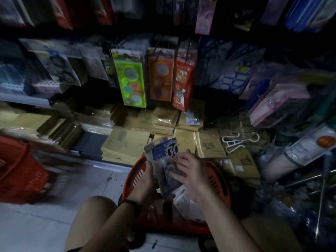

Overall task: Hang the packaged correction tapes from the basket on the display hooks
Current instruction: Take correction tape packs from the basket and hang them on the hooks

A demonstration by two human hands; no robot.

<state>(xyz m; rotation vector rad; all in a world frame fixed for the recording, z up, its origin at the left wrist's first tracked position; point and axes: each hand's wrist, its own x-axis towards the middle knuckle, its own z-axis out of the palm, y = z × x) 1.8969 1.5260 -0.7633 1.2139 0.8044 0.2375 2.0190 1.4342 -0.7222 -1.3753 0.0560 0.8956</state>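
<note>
Far left, a second red basket [20,166] stands on the pale floor, smeared by motion and cut by the frame edge.

Centre, low: the basket [134,171] that serves the task, orange-red, sits between the person's knees. The left hand [145,177] comes up over the basket's left rim and grips a bundle of packaged correction tapes [165,157] by its left edge. Its fingers are curled behind the packs, mostly out of sight. The bundle is held upright above the basket's far end, and the blue header card with "30" faces the camera.

The right hand [192,173] lies on the bundle's front with its fingers spread and near straight, touching the plastic. Its thumb is hidden. More packs, white-backed, lie loose toward the basket's near right corner.

Handling, as judged: light carded blister packs with stiff card and glossy, slippery plastic, so a fanned stack is apt to slide apart. Best pinched one at a time by the header card near the hang hole.

Beyond the basket are stacked brown envelopes [125,142], and above them a green hanging pack [131,77]. Right of these lie white hangers [238,140].

Far right, thin metal rods [307,179] may be bare display hooks, but blur and dimness leave that unsure. How many packs are in the bundle, and their hang holes, cannot be made out.
</note>
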